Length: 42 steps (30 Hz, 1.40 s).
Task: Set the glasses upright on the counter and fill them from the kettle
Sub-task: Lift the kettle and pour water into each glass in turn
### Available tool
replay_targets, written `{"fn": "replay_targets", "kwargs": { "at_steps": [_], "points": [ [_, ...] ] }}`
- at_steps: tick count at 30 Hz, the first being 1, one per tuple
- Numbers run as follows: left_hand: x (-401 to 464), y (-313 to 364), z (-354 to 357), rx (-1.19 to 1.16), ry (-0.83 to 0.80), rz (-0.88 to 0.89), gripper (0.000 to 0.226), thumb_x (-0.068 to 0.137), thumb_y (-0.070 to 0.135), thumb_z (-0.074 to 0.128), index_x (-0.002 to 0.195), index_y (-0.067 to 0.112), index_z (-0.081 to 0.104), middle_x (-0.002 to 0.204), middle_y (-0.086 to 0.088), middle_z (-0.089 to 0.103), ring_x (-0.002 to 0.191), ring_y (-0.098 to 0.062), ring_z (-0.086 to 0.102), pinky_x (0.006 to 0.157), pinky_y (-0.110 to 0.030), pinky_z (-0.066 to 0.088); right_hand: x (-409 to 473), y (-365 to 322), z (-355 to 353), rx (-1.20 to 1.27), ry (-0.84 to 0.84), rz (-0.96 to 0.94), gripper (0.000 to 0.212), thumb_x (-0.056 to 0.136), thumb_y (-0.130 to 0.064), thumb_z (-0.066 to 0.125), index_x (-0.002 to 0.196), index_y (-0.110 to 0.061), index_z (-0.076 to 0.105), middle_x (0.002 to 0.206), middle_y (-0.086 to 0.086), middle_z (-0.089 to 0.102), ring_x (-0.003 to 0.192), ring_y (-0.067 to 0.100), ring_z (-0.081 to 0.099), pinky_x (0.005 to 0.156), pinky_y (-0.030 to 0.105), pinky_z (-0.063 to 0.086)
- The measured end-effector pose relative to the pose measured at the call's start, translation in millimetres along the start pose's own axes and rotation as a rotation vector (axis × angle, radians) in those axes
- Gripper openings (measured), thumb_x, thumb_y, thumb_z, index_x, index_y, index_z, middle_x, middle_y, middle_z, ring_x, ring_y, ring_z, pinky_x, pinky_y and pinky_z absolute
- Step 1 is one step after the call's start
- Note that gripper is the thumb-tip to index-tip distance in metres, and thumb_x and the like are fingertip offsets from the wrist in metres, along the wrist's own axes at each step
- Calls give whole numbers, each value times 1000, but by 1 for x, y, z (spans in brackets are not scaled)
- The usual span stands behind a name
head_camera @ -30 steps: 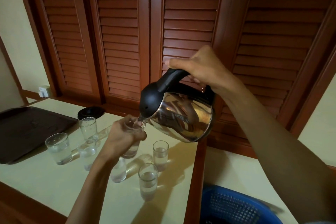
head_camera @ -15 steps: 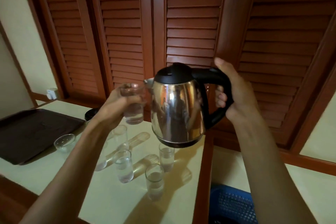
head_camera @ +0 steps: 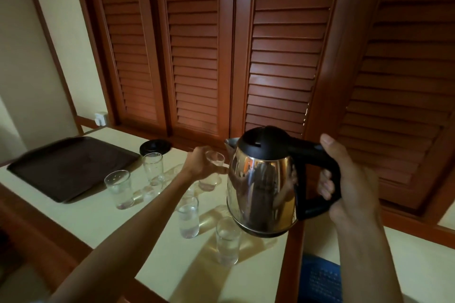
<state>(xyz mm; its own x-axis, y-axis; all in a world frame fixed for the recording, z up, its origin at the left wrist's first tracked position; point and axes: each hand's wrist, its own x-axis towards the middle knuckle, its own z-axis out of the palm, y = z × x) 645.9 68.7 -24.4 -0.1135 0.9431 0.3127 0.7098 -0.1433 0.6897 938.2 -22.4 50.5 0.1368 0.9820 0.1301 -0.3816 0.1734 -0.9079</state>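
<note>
Kettle (head_camera: 263, 187): held upright above the counter (head_camera: 81, 214), its handle gripped by the right hand (head_camera: 354, 189). The left hand (head_camera: 199, 167) grips 1 glass (head_camera: 213, 170) beside the spout, low over the counter. At least 4 other glasses stand upright; 2 near ones (head_camera: 188, 216) (head_camera: 227, 241) hold water. The far 2 (head_camera: 118, 188) (head_camera: 152, 167) appear nearly empty, though glare obscures levels. Filling is judged partly complete.

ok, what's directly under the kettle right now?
The kettle, held in the air by the right hand, hangs above the cream counter. One upright glass stands just below its base with its rim partly covered. Anything further behind its body is hidden.
</note>
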Motion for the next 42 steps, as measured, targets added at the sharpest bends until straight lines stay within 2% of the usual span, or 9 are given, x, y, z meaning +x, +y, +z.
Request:
{"fn": "replay_targets", "kwargs": {
  "at_steps": [4,10,16,20,24,31,35,39,42],
  "points": [
    [5,-19,19,126,-63,-94,30,80,16,85,105,16,68,95,10,63,93,-16,65,61,-8,39,-4,5,3,-18,3,-13,32,58,-50,83,71,-20,82,47,-2,47,37,7,39,39,19,31],
    [18,-44,34,179,-212,-287,53,77,24,88,122,8,64,113,-10,70,105,-27,66,81,-30,51,-5,10,5,-8,27,-9,33,58,-49,82,67,-16,81,44,-2,47,35,8,38,37,19,30],
    [52,-121,67,240,-337,-321,83,41,77,65,104,23,69,102,0,72,92,-18,70,79,-35,62,-11,12,5,-35,48,-21,64,57,-50,82,80,9,69,43,-1,45,35,9,38,37,20,31],
    [71,-174,81,85,-374,-361,95,30,67,89,113,25,67,110,-4,75,98,-22,75,84,-44,64,-16,15,7,-46,57,-35,68,55,-52,82,85,9,70,43,-2,46,35,9,38,37,20,30],
    [67,-162,73,31,-410,-399,99,36,50,84,127,20,62,120,-5,73,108,-24,73,94,-45,61,-20,20,11,-82,57,-34,40,61,-49,83,59,-10,73,43,-1,47,36,11,38,39,22,30],
    [41,-111,47,13,-487,-373,83,61,27,78,137,5,55,133,-19,66,120,-36,67,102,-52,55,-26,25,30,-80,110,-81,68,62,-52,82,69,12,60,44,3,45,40,15,38,44,26,33],
    [29,-70,3,-20,-430,-258,93,53,44,77,135,7,56,129,-17,67,118,-34,67,102,-50,55,-27,32,51,-121,146,-74,48,63,-52,82,53,-9,64,46,4,46,41,16,41,45,26,36],
    [23,-62,-37,98,-221,-31,53,83,48,77,123,16,67,124,1,69,116,-19,63,96,-36,53,-29,33,69,-127,197,-87,36,63,-51,82,50,-20,68,46,2,47,39,13,41,41,22,35],
    [33,-79,-54,248,-285,-78,59,84,51,77,128,15,60,130,-3,63,123,-22,57,98,-36,48,-30,39,87,-143,252,-103,33,58,-55,81,53,-24,71,45,0,49,38,12,42,41,23,34]
  ]
}}
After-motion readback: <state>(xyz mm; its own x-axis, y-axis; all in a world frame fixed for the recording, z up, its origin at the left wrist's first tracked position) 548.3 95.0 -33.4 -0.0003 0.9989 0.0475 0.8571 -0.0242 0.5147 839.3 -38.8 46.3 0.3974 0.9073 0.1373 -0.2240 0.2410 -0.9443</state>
